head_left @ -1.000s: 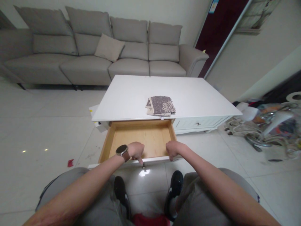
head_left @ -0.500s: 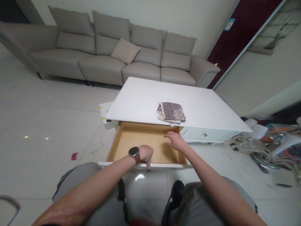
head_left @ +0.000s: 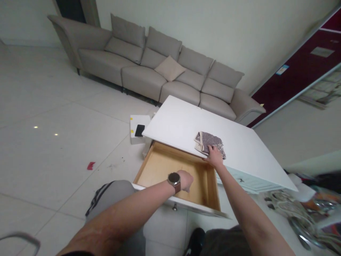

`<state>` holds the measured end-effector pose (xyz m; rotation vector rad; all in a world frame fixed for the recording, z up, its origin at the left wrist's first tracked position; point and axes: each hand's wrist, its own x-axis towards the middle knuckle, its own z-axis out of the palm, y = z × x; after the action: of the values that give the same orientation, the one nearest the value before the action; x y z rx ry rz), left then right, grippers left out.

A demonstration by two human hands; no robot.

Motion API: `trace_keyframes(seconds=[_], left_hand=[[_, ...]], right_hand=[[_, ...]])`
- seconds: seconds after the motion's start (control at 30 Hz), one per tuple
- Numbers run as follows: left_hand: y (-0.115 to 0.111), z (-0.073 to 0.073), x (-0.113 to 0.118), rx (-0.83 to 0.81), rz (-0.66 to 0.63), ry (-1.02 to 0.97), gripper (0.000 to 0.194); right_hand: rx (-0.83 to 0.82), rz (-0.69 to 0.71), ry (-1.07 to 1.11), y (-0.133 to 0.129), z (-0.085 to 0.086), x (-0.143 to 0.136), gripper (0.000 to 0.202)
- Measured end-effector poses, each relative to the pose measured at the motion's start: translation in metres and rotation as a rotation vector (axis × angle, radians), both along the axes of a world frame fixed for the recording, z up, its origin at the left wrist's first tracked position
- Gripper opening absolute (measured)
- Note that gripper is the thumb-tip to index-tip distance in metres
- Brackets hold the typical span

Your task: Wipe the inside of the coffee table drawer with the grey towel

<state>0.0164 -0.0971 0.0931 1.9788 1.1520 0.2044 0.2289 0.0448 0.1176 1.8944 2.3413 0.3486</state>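
My right hand (head_left: pixel 214 156) is at the near edge of a folded brown-and-cream patterned towel (head_left: pixel 210 141) on the white table top. Its fingers lie over the cloth and its thumb is by the table edge, closed on the towel. My left hand (head_left: pixel 185 180), with a watch (head_left: pixel 174 178) on the wrist, hovers over the pulled-out wooden drawer (head_left: pixel 160 165). Its fingers point down and are mostly hidden behind the back of the hand. The drawer's metal knob (head_left: pixel 174 207) shows on the front, apart from that hand.
A long grey sofa (head_left: pixel 144 76) stands behind the white coffee table (head_left: pixel 239 149). Left of the table is a white box (head_left: pixel 135 138) with a black flat object (head_left: pixel 139 130) on it. A red scrap (head_left: pixel 91 166) lies on the tiled floor. Clutter and cables (head_left: pixel 290 209) are at the right.
My left hand has left the drawer knob and moved up over the drawer. My right hand has gone from above the drawer to the towel. The view has turned left and tilted.
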Motion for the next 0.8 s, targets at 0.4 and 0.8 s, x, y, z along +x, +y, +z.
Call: trace_keyframes(seconds=[0.4,0.8], left_hand=[[0.022,0.047,-0.031,-0.1,0.374,-0.021,0.056],[-0.042,0.06,-0.015,-0.68,0.576,-1.173,0.066]], right_hand=[[-0.11,0.006,0.04,-0.077,0.045,-0.02,0.037],[-0.222,0.316,0.868,-0.18,0.025,-0.055,0.042]])
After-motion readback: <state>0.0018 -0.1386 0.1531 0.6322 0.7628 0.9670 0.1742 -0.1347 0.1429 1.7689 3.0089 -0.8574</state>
